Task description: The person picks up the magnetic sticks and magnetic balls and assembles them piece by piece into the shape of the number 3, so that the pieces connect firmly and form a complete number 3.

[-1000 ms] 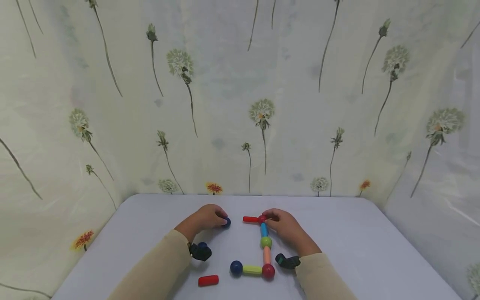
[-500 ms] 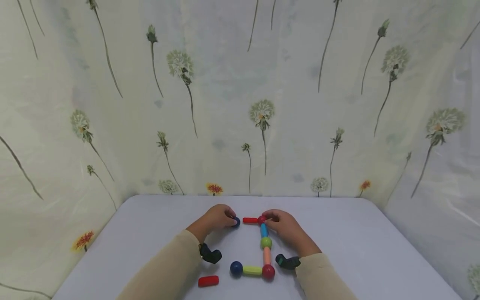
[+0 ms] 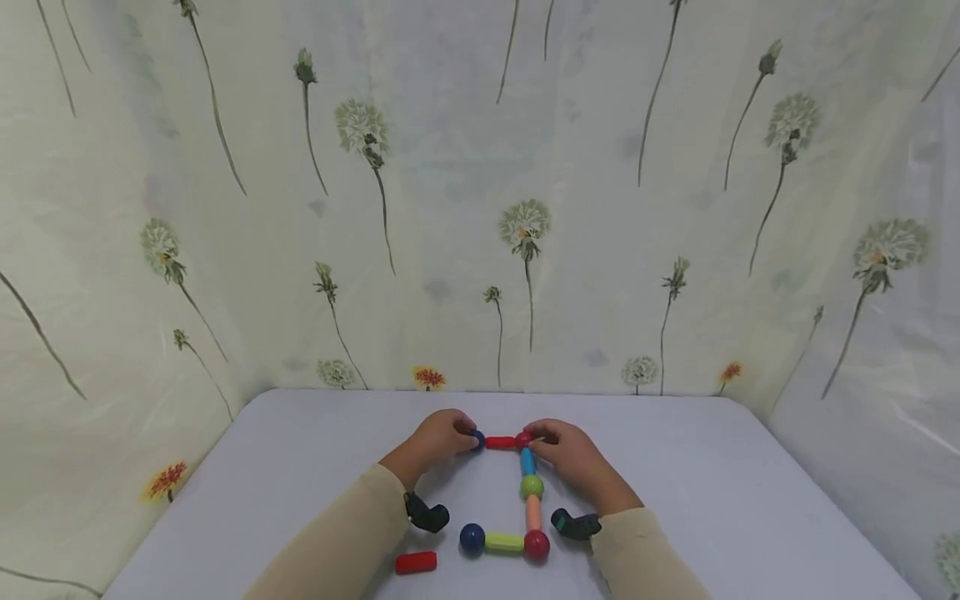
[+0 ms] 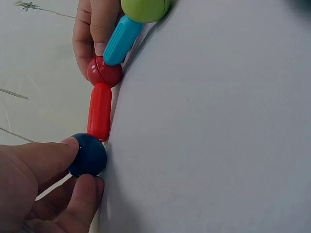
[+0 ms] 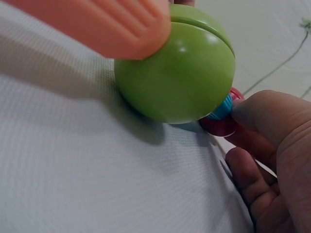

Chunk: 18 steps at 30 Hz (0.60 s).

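My left hand (image 3: pixel 438 437) pinches a dark blue ball (image 4: pixel 90 155) between thumb and fingers. The ball meets the left end of a red rod (image 4: pixel 100 111) at the far side of the table. At that rod's other end, my right hand (image 3: pixel 573 454) holds a red ball (image 4: pixel 104 73), its thumb beside the light blue rod (image 4: pixel 122 41). From there the chain runs towards me through a green ball (image 5: pixel 180 73), a salmon rod (image 3: pixel 533 512) and a nearer red ball (image 3: pixel 537 546). A yellow-green rod (image 3: pixel 505 542) then leads left to another dark blue ball (image 3: pixel 472 539).
A loose red rod (image 3: pixel 416 562) lies at the near left, close to my left sleeve (image 3: pixel 337 533). The white table (image 3: pixel 750 500) ends at a flower-printed curtain (image 3: pixel 450 208) behind. Both wrists carry small black cameras.
My left hand has moved right with the dark blue ball, closing the gap to the red rod's left end. The right hand has stayed at the red ball.
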{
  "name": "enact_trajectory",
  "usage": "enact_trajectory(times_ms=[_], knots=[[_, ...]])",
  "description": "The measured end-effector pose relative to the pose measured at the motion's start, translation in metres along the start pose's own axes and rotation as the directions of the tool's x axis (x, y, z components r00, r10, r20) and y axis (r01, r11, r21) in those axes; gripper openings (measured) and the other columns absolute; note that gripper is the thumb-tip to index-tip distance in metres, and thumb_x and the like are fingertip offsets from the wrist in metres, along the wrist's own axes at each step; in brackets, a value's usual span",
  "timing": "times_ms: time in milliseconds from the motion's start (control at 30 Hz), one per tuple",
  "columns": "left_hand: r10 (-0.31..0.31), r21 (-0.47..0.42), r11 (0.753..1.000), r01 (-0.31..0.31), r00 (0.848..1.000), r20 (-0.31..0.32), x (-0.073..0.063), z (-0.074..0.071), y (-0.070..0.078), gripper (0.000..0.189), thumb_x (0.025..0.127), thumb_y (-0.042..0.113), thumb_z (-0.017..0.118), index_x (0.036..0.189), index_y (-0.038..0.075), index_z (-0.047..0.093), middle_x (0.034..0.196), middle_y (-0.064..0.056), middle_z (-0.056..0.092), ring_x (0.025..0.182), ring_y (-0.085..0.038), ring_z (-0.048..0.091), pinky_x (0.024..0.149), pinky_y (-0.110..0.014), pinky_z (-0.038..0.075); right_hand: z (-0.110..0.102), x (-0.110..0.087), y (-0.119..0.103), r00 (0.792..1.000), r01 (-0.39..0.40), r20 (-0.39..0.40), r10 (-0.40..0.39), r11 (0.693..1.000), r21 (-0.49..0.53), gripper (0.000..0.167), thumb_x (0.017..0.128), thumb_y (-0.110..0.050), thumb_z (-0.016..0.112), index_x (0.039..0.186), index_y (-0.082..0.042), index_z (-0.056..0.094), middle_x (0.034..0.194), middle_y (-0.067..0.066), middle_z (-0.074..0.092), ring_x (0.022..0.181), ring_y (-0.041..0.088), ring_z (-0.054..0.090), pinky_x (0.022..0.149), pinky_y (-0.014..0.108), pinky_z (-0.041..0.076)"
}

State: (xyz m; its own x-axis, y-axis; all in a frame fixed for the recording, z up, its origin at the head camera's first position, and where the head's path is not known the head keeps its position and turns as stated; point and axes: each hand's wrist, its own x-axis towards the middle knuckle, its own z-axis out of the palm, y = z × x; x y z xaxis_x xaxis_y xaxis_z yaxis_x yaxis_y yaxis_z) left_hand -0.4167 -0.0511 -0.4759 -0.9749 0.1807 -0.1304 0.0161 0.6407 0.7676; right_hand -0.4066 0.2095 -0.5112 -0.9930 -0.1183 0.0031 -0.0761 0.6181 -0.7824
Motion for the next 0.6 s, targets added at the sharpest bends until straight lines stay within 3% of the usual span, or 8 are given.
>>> enact_trajectory(times_ms=[233, 600], knots=[[0.008, 0.022, 1.0, -0.008, 1.0, -0.013, 0.0021, 0.0007, 0.0016, 0.02, 0.093, 0.02, 0.081, 0.11, 0.016, 0.072, 0.107, -0.003, 0.068, 0.098, -0.023, 0.061, 0.091, -0.043, 0.056, -0.0018, 0.0008, -0.0015, 1.0, 0.013, -0.007, -0.013, 1.0, -0.007, 0.026, 0.099, -0.014, 0.066, 0.122, -0.025, 0.072, 0.122, -0.004, 0.072, 0.121, 0.024, 0.063, 0.107, 0.054, 0.05], [-0.018, -0.014, 1.0, 0.018, 1.0, -0.006, 0.0002, 0.0015, -0.0024, 0.022, 0.093, 0.022, 0.081, 0.112, 0.016, 0.071, 0.11, -0.005, 0.069, 0.096, -0.023, 0.062, 0.088, -0.041, 0.057, 0.0002, -0.0014, -0.0016, 0.999, 0.024, -0.021, -0.024, 1.0, -0.002, 0.027, 0.098, -0.013, 0.066, 0.122, -0.023, 0.072, 0.122, -0.003, 0.072, 0.119, 0.024, 0.063, 0.107, 0.054, 0.05]])
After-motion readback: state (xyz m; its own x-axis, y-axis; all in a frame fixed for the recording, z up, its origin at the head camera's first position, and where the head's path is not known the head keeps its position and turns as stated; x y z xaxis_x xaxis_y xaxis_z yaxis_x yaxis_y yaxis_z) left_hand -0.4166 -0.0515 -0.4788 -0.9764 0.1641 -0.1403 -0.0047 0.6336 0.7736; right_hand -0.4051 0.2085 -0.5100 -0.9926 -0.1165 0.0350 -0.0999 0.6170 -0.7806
